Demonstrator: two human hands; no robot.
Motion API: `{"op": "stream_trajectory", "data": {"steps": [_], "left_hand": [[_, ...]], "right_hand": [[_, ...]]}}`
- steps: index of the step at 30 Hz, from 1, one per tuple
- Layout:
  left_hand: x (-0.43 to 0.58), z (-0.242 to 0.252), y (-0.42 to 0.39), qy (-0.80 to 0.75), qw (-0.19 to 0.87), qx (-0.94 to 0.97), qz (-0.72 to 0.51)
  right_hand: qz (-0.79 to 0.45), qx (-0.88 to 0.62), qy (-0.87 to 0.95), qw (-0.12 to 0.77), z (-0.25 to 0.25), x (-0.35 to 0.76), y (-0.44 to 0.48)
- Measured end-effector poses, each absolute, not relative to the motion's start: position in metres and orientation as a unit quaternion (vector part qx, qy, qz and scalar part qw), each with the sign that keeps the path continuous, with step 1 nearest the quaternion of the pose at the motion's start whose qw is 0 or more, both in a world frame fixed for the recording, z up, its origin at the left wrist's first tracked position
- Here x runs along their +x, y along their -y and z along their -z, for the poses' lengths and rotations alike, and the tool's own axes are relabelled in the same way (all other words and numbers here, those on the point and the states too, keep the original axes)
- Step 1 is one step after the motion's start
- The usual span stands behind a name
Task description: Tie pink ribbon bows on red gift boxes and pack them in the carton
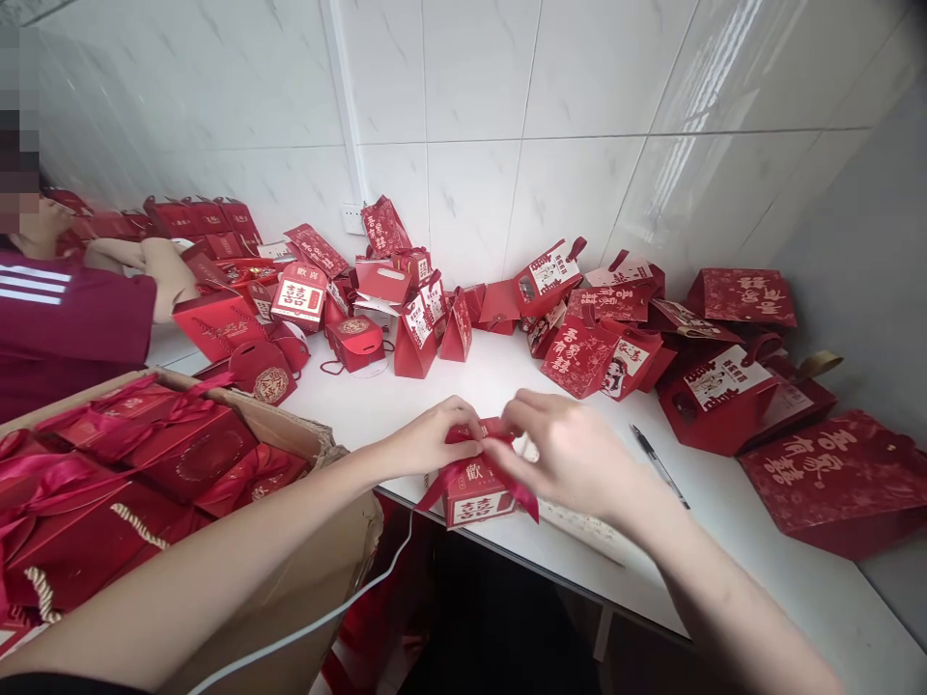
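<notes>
A small red gift box point(479, 509) with a white double-happiness panel sits at the table's front edge. On top of it, my left hand point(438, 439) pinches a dark red ribbon point(435, 487) from the left. My right hand point(554, 444) comes in from the other side, its thumb and finger closed on the same ribbon. Ribbon ends hang down both sides of the box front. The middle of the ribbon is partly hidden by my fingers.
A cardboard carton point(319, 439) of ribboned red boxes stands at the left. Assembled gift boxes point(579, 357) line the wall side of the white table point(340, 396). A pen point(660, 466) lies to the right. Another person's arm point(163, 275) is at far left. A white cable point(348, 603) hangs in front.
</notes>
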State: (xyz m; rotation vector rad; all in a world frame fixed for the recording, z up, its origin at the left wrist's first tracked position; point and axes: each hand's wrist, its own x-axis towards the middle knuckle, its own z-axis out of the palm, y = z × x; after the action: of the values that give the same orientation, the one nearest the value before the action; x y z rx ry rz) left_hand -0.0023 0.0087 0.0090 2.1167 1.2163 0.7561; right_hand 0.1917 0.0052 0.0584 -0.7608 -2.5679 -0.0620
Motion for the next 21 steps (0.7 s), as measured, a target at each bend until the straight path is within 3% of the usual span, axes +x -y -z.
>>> {"op": "stream_trajectory", "data": {"steps": [3, 7, 13, 16, 21], "left_hand": [[-0.001, -0.012, -0.008, -0.469, 0.290, 0.787, -0.278], [-0.002, -0.019, -0.007, -0.469, 0.293, 0.783, -0.284], [-0.008, -0.026, 0.003, -0.634, 0.196, 0.693, -0.282], [-0.006, -0.019, 0.010, -0.699, 0.229, 0.632, -0.244], [0.008, -0.005, 0.018, -0.682, 0.280, 0.601, -0.309]], "right_hand": [[-0.100, -0.347, 0.914, 0.186, -0.051, 0.212, -0.032], [-0.286, -0.329, 0.874, 0.216, -0.010, 0.216, -0.053], [-0.454, -0.317, 0.778, 0.298, 0.020, 0.203, -0.049], [-0.540, -0.312, 0.720, 0.306, 0.021, 0.199, -0.045], [-0.592, -0.318, 0.669, 0.319, 0.024, 0.199, -0.041]]}}
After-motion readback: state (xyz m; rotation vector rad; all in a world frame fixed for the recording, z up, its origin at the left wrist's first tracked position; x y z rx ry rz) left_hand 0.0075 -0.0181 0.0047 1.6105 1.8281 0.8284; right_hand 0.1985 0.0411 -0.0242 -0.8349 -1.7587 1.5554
